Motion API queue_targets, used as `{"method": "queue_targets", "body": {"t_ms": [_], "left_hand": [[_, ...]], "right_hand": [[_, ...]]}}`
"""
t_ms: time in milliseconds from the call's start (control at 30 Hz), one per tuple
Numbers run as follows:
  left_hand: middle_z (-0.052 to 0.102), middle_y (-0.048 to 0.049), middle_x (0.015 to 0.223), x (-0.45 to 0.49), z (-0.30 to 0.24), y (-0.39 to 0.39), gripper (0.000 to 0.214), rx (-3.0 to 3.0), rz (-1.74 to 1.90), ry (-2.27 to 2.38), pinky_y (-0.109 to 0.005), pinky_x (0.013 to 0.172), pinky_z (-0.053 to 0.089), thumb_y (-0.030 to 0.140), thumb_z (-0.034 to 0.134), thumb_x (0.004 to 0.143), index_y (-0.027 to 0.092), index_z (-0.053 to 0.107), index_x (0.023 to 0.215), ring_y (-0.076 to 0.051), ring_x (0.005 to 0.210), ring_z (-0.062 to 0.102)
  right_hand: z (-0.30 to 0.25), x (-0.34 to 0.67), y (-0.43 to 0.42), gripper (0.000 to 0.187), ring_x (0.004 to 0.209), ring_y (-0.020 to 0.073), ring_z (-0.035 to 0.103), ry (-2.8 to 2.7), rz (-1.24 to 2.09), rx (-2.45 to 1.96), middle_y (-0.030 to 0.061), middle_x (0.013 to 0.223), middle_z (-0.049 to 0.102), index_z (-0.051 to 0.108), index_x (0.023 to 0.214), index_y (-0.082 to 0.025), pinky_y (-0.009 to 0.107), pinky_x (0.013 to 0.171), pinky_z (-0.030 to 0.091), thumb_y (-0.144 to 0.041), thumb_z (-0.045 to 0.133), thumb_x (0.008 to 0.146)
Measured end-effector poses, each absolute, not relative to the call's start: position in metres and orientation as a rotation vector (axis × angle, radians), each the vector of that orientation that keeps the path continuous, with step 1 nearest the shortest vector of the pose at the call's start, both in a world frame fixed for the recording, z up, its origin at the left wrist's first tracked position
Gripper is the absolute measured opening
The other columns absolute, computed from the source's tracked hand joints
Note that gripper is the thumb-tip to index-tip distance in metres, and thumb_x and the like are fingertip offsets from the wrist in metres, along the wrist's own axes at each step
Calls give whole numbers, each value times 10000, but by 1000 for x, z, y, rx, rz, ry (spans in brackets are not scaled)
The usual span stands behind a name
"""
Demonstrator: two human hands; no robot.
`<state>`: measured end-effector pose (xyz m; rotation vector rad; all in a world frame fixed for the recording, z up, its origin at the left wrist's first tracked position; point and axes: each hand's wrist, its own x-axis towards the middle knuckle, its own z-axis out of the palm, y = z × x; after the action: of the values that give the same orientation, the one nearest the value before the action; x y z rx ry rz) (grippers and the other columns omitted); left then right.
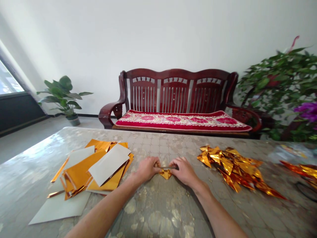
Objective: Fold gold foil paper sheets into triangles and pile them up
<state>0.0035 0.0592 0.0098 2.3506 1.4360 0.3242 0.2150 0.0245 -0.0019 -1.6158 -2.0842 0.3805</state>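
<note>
Two hands close on one small folded piece of gold paper [165, 173] at the middle of the worktop [158, 215]. My left hand [148, 168] grasps its left end with the fingers curled over it, and my right hand [183, 170] grasps the right end the same way. The piece lies low against the worktop, between the stack of flat sheets [99, 168] on my left and the heap of folded gold pieces [232, 168] on my right, apart from both. To fold well here, I judge I should line the edges up first, press the foil against the hard surface, then run a fingertip along the crease, since foil slips and springs open.
</note>
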Motion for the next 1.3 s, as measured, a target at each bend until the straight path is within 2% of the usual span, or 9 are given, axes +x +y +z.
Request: {"method": "queue_targets", "body": {"t_ms": [100,200,433,600,700,800,967,1167,1300], "left_hand": [[647,15,820,1,1,47,84,2397,562,1362,-221,674,370,280,653,863,212,632,819,-148,819,598],[626,-3,879,0,-5,39,101,2538,632,1303,-234,733,384,254,569,931,211,622,856,-155,875,576],[621,-37,935,-3,-1,27,158,2885,351,1226,-288,749,397,199,476,976,208,611,895,-189,893,547],[630,-42,886,0,9,24,306,2850,351,1260,-299,783,405,300,393,1018,202,622,841,-186,864,567],[640,-31,852,7,13,29,262,2668,374,1428,-283,751,405,335,486,980,199,619,799,-183,849,586],[657,-29,915,12,16,36,142,2518,344,1513,-269,731,406,344,628,889,205,636,857,-196,894,606],[679,-47,1026,13,22,43,271,2435,255,1542,-277,753,425,372,687,831,224,633,1051,-223,967,630],[701,-53,943,16,27,41,153,2429,109,1521,-277,745,426,351,681,798,222,667,878,-240,951,639],[681,-35,866,21,19,31,69,2357,252,1511,-259,671,387,275,620,804,207,632,803,-206,854,631]], "right_hand": [[-5,214,21,146,899,184,525,-2075,375,-1531,0,836,641,689,803,-235,271,775,370,-101,632,787],[-7,215,16,161,912,183,529,-2096,322,-1470,4,842,635,694,817,-238,273,781,380,-103,608,832],[-3,218,5,203,906,190,523,-2255,183,-1359,27,863,621,710,901,-237,298,799,401,-160,524,931],[1,214,2,210,882,184,534,-2227,174,-1429,25,836,624,694,809,-220,300,799,398,-202,527,935],[-1,212,5,211,873,185,537,-2190,172,-1509,18,832,627,667,780,-221,296,776,388,-260,540,944],[-5,211,8,60,878,187,540,-2139,199,-1588,7,863,635,643,876,-225,288,754,380,-259,602,905],[-5,212,9,30,951,190,529,-2145,193,-1597,22,955,604,623,909,-224,283,793,377,-237,622,882],[1,212,10,52,901,185,527,-2142,258,-1593,7,894,600,595,817,-222,277,754,370,-178,618,830],[1,207,5,58,919,207,545,-1972,153,-1627,25,896,613,574,811,-222,295,774,386,-186,616,797]]}}
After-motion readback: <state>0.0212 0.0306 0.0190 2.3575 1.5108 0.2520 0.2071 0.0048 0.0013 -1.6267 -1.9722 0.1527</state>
